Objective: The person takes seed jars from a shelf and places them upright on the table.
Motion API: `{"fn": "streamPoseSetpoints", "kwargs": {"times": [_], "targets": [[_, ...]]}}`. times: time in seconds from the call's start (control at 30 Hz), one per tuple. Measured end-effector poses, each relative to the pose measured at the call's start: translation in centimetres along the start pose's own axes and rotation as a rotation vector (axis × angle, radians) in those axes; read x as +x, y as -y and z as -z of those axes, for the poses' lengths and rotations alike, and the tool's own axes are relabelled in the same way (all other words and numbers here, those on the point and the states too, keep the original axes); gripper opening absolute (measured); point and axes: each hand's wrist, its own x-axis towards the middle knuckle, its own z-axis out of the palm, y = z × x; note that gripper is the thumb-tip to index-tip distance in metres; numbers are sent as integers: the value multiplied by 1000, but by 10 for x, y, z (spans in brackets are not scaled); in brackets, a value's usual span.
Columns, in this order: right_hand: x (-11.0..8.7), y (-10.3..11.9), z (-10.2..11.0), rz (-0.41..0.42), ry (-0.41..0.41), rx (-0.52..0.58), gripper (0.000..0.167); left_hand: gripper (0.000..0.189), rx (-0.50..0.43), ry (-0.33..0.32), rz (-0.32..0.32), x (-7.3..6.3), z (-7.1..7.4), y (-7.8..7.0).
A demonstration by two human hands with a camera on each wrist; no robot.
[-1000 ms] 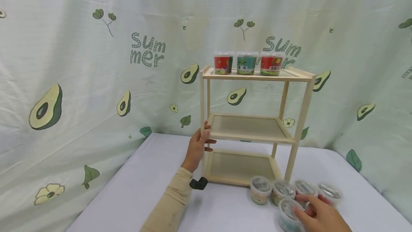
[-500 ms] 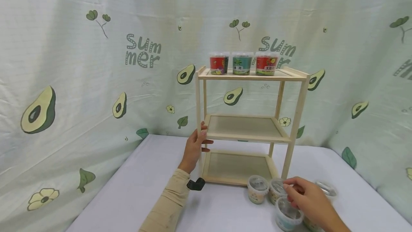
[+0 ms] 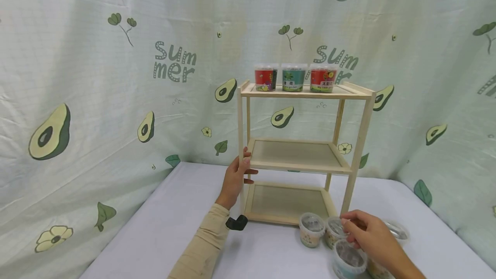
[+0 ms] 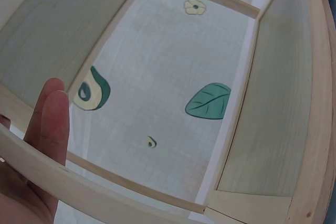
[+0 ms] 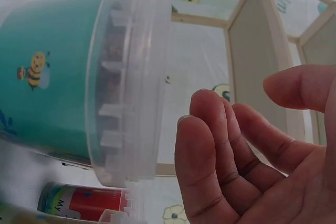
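My left hand [image 3: 231, 182] grips the front left post of a three-tier wooden shelf [image 3: 300, 168]. Two of its fingers [image 4: 54, 124] extend straight past the post in the left wrist view. Over a group of clear-lidded tubs at the shelf's front right foot hovers my right hand [image 3: 373, 238]. Its fingers are loosely bent, with nothing between them and the thumb in the right wrist view. Below it stands a teal-labelled tub [image 5: 55, 72], with two others, a left tub [image 3: 311, 232] and a middle tub [image 3: 333, 237], behind. My right hand partly covers the rest.
On the top tier stand a red tub [image 3: 265, 79], a green tub [image 3: 292, 79] and another red tub [image 3: 322, 81] in a row. A further tub [image 3: 398, 230] sits right of my right hand. A printed curtain [image 3: 93, 98] hangs behind the white table [image 3: 166, 218].
My right hand has moved up and left from the front teal-labelled tub to hover over the group, covering tubs seen before. My left hand keeps its place on the post.
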Motion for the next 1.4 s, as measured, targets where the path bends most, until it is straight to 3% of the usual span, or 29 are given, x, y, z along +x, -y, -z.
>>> {"fn": "streamPoseSetpoints", "kwargs": {"times": [0.8, 0.93, 1.17, 1.4], "targets": [[9, 14, 12, 18, -16, 70, 40, 44, 8, 9, 14, 1, 0, -4], [10, 16, 14, 19, -8, 68, 41, 42, 6, 18, 20, -1, 0, -12], [13, 19, 23, 98, -31, 57, 43, 40, -6, 33, 18, -11, -5, -41], [17, 21, 26, 133, -42, 78, 45, 41, 26, 27, 20, -14, -3, -41]]}}
